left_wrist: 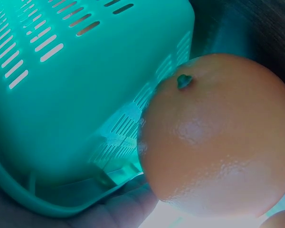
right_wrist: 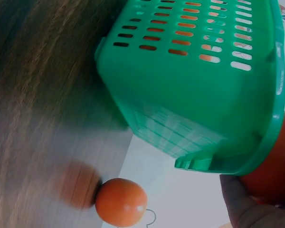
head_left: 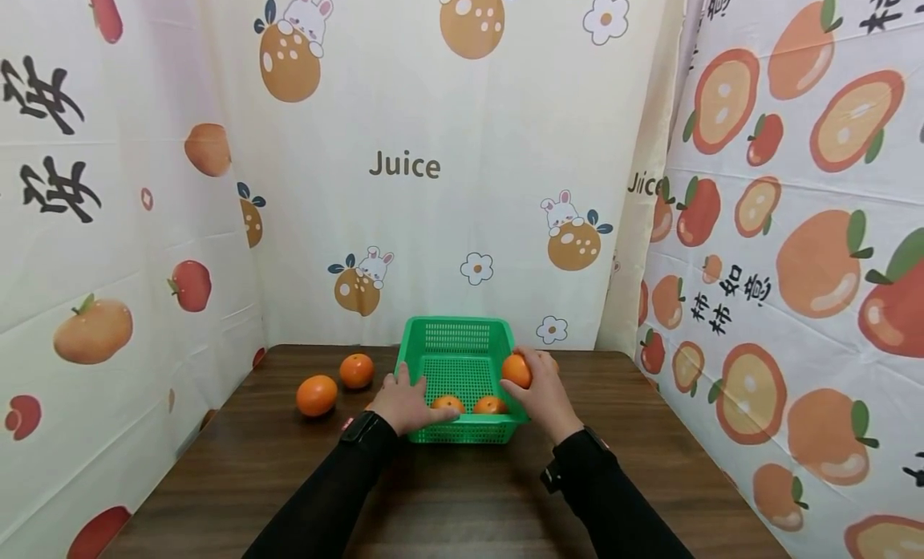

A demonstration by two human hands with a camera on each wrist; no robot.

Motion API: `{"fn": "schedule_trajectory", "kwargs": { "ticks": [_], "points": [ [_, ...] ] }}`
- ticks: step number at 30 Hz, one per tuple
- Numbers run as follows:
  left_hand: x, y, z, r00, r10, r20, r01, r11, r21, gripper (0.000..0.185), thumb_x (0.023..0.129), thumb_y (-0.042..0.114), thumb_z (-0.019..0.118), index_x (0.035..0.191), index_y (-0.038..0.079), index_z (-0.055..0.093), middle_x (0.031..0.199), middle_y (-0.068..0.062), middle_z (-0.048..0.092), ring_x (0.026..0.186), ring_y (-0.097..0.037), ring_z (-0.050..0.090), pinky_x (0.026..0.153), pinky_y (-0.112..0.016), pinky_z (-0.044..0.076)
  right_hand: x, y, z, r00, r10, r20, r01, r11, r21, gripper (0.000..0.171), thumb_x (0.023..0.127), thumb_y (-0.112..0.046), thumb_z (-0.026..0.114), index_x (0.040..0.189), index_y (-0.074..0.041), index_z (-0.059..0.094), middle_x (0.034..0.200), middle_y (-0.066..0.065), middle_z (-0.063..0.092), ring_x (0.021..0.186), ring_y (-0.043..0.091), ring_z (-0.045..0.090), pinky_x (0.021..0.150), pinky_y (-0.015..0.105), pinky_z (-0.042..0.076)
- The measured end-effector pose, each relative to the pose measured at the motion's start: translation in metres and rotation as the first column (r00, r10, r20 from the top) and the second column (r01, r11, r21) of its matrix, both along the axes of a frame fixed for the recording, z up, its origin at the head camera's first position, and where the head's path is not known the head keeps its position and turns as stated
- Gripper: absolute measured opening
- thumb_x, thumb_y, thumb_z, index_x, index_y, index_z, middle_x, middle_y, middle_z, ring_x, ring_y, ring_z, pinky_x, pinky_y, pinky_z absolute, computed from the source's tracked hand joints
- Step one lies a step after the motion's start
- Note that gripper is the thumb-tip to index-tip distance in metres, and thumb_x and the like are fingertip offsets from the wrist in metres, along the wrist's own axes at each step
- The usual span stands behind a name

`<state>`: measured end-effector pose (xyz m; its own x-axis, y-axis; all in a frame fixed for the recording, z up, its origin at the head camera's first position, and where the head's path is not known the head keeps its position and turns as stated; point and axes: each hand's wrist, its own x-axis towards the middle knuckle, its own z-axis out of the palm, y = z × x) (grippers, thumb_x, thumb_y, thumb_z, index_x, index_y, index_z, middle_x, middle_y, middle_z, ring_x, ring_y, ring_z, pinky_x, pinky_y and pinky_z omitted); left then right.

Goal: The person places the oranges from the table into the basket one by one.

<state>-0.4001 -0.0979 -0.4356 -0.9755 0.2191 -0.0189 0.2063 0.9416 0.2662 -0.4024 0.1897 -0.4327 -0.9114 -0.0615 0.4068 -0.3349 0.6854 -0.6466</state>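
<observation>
A green plastic basket (head_left: 462, 428) stands on the table between the two hands. Over its right rim, my right hand (head_left: 543, 392) grips an orange (head_left: 516, 370) between thumb and fingers; in the right wrist view the same orange (right_wrist: 274, 166) is partly hidden by the rim. My left hand (head_left: 407, 404) rests at the left rim with fingers spread, holding no fruit. Inside the near end of the basket lie two oranges (head_left: 491, 405), (head_left: 447, 403). Close beside the basket, below the left hand, sits an orange (left_wrist: 218, 137) with a green stem button, mostly hidden in the head view.
Two more oranges (head_left: 316, 395), (head_left: 357, 371) lie on the dark wooden table (head_left: 462, 495) to the left. Another orange (right_wrist: 121, 202) sits right of the basket, mostly behind the right hand in the head view. Fruit-printed curtains (head_left: 433, 222) enclose the table's back and sides.
</observation>
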Motion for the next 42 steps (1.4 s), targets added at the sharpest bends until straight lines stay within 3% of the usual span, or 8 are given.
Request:
{"fn": "schedule_trajectory", "kwargs": {
  "ticks": [11,19,27,35,42],
  "points": [
    [-0.009,0.001,-0.008,1.0,0.006,-0.007,-0.007,1.0,-0.014,0.114,0.086,0.093,0.049,0.163,0.01,0.043,0.175,-0.03,0.015,0.154,-0.057,0.029,0.112,-0.072,0.043,-0.015,0.007,0.0,0.998,0.065,-0.001,-0.065,0.997,0.035,0.059,0.099,-0.038,0.078,0.15,-0.02,0.053,0.149,0.013,0.051,0.116,0.03,0.055,0.096,0.046,0.053],
    [0.0,0.002,-0.003,1.0,0.011,0.002,-0.011,1.0,-0.005,0.112,0.087,0.092,0.05,0.163,0.009,0.044,0.175,-0.031,0.016,0.154,-0.057,0.028,0.112,-0.072,0.043,-0.017,0.008,0.001,0.997,0.075,0.024,-0.076,0.997,0.024,0.06,0.099,-0.04,0.077,0.152,-0.022,0.052,0.152,0.011,0.049,0.117,0.029,0.054,0.096,0.047,0.052],
    [0.001,0.003,0.0,1.0,0.014,-0.001,-0.014,1.0,-0.001,0.112,0.087,0.091,0.051,0.163,0.01,0.043,0.175,-0.03,0.016,0.155,-0.057,0.027,0.113,-0.072,0.043,-0.022,0.011,0.006,0.992,0.114,0.045,-0.117,0.992,0.051,0.058,0.099,-0.037,0.077,0.15,-0.021,0.053,0.149,0.013,0.05,0.115,0.029,0.055,0.093,0.043,0.052],
    [0.005,0.003,0.001,1.0,0.001,0.011,-0.001,1.0,0.009,0.111,0.088,0.091,0.05,0.164,0.01,0.042,0.175,-0.03,0.014,0.156,-0.057,0.025,0.115,-0.07,0.042,-0.037,0.013,0.01,0.977,0.2,0.068,-0.209,0.963,0.171,0.056,0.099,-0.038,0.077,0.15,-0.026,0.056,0.147,0.008,0.055,0.113,0.026,0.054,0.09,0.04,0.05],
    [0.006,0.001,0.003,1.0,-0.008,0.004,0.008,1.0,0.004,0.113,0.087,0.093,0.048,0.164,0.01,0.043,0.176,-0.029,0.015,0.157,-0.056,0.026,0.116,-0.068,0.042,-0.049,0.01,0.016,0.959,0.251,0.132,-0.273,0.943,0.19,0.055,0.099,-0.033,0.079,0.15,-0.031,0.059,0.147,0.007,0.052,0.112,0.025,0.058,0.092,0.04,0.053]
  ]
}}
